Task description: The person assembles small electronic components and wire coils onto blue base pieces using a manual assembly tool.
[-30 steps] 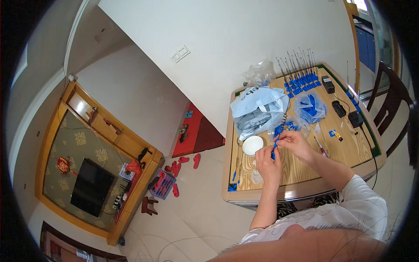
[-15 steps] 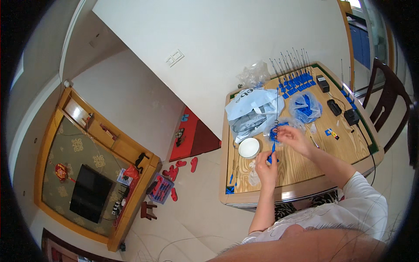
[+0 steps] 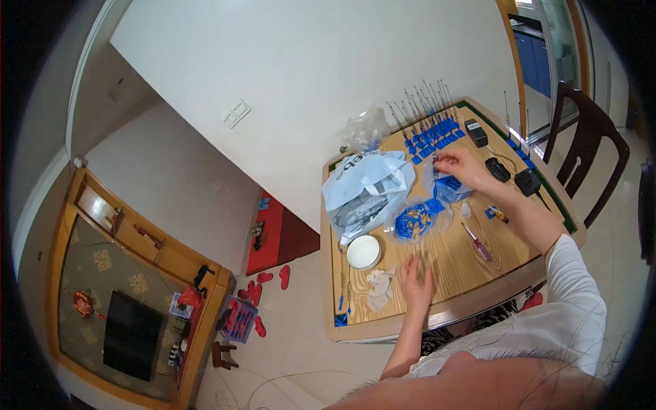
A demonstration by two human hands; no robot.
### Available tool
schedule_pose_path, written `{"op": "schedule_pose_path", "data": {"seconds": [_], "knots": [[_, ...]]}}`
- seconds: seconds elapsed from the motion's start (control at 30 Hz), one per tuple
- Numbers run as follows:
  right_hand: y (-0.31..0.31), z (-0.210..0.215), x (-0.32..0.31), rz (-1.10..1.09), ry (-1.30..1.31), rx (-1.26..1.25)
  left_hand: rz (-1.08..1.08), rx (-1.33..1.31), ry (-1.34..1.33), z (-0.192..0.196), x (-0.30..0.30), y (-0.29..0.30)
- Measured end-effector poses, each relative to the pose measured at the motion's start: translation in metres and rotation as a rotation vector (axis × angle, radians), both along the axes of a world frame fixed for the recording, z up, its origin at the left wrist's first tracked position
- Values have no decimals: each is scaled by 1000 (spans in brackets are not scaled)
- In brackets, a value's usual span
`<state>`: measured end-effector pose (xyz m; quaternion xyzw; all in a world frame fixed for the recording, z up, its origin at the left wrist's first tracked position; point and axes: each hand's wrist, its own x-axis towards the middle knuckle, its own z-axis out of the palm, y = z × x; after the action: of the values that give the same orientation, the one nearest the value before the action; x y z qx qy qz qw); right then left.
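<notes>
My right hand (image 3: 461, 168) is closed on a thin upright rod with a dark spring coil (image 3: 435, 167), just in front of the standing rows. Those rows are blue blocks (image 3: 437, 140), several with springs and thin rods rising from them. Beneath my right hand lies a clear bag of blue parts (image 3: 451, 188). Over the near part of the table my left hand (image 3: 415, 280) holds nothing, its fingers apart and slightly blurred. A crumpled whitish bag (image 3: 380, 288) lies beside it. Farther from me is another clear bag with small blue and brass-coloured parts (image 3: 413, 221).
A white bowl (image 3: 363, 252) and a pale blue plastic bag with springs (image 3: 369, 191) stand at the left. To the right lie a screwdriver (image 3: 478, 244), a small yellow tube (image 3: 499, 214) and black adapters (image 3: 527, 182) with cords. A dark chair (image 3: 593, 147) stands beyond the table's right edge.
My right hand has carried the spring rod away from me towards the standing rows. My left hand has let go of the blue piece and dropped nearer the table's front. The view has shifted.
</notes>
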<state>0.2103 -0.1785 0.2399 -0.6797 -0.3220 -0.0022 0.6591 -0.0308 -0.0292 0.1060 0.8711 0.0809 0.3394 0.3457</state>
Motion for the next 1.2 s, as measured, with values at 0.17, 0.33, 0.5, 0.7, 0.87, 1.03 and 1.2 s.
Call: {"op": "schedule_pose_path", "data": {"seconds": [0.17, 0.33, 0.5, 0.7, 0.87, 1.03, 1.2], "knots": [[-27, 3, 85, -247, -230, -202, 1, 29, 86, -73, -12, -4], [-36, -13, 163, -516, -262, -367, 10, 134, 75, -79, -14, -7], [-39, -38, 234, -648, -282, -498, -27, 123, 31, -74, -9, -5], [-33, -67, 293, -762, -200, -649, 25, 133, 14, -79, -2, -4], [-29, -87, 317, -797, -97, -772, 17, 145, 69, -75, 0, 0], [-30, -102, 327, -841, -141, -774, 1, 126, 89, -79, 4, 2], [-32, -104, 332, -853, -157, -781, -21, 145, 132, -77, 4, 2]]}}
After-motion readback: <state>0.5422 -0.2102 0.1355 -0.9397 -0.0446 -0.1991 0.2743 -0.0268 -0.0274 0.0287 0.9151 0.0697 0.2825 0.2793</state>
